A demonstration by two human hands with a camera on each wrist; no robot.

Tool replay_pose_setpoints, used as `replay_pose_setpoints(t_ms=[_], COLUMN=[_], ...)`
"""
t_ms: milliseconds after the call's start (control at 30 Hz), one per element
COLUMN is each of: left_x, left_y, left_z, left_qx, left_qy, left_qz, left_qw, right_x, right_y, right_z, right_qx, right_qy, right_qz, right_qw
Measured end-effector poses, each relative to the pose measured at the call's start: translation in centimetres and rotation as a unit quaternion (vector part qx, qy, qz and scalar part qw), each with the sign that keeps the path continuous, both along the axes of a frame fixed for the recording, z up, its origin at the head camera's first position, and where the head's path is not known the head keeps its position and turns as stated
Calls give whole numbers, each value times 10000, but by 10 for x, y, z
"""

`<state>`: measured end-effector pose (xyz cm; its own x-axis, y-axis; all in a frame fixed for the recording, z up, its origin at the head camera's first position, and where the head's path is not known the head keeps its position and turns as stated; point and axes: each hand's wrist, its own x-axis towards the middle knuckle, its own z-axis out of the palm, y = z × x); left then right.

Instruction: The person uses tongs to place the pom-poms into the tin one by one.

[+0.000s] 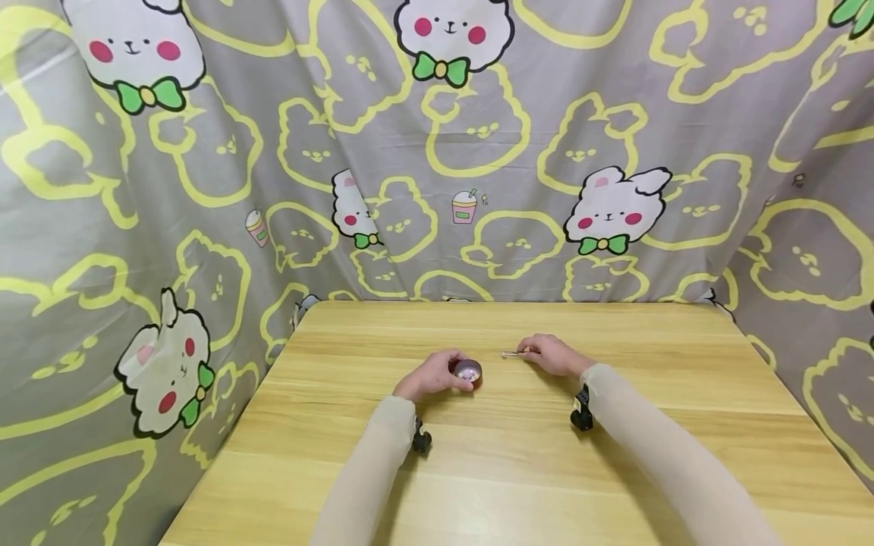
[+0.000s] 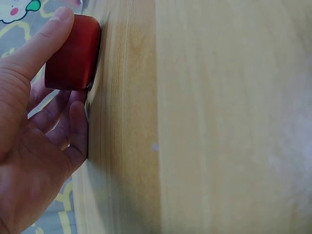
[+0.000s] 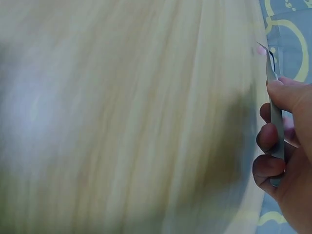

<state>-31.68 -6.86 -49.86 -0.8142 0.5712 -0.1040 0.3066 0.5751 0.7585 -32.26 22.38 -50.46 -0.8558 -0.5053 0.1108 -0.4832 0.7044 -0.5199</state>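
Observation:
My left hand [image 1: 438, 371] grips a small round cup [image 2: 75, 53], dark red outside, with the thumb on one side and fingers on the other. Several small pale and lilac pieces [image 1: 468, 374] lie inside the cup, which is low over the tabletop. To the right of it, my right hand [image 1: 551, 356] holds metal tweezers [image 3: 276, 117] between thumb and curled fingers. The tweezers' tips point left toward the cup, apart from it. A tiny pinkish piece [image 3: 262, 50] shows at the tips in the right wrist view.
The wooden table [image 1: 519, 470] spreads around both hands. A grey curtain [image 1: 410, 136] with yellow outlines and white cartoon animals hangs behind the far edge and along both sides. A tiny pale speck [image 2: 155, 146] is on the wood in the left wrist view.

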Motion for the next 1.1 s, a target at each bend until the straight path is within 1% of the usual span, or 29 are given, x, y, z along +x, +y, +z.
replay_pose_setpoints(t_ms=[167,300,533,767,933,1100], left_x=[1,1,0,0,-1,-1], left_y=[0,-1,-1,-1,-2,-1], left_z=[1,1,-1,-2,-3,-3], left_qx=[-57,-13,12,-9,14,47], left_qy=[30,53,67,24,33,23], left_qz=[25,24,30,68,56,27], left_qw=[10000,10000,10000,10000,10000,10000], right_x=[6,13,25,35,38,37], right_y=[6,7,5,-7,-18,-30], right_z=[6,13,22,30,33,34], right_qx=[-16,6,-18,-45,-157,-164], right_qy=[237,336,631,773,885,744], right_qz=[126,195,506,777,966,1050], right_qw=[9996,9992,9967,9940,9913,9916])
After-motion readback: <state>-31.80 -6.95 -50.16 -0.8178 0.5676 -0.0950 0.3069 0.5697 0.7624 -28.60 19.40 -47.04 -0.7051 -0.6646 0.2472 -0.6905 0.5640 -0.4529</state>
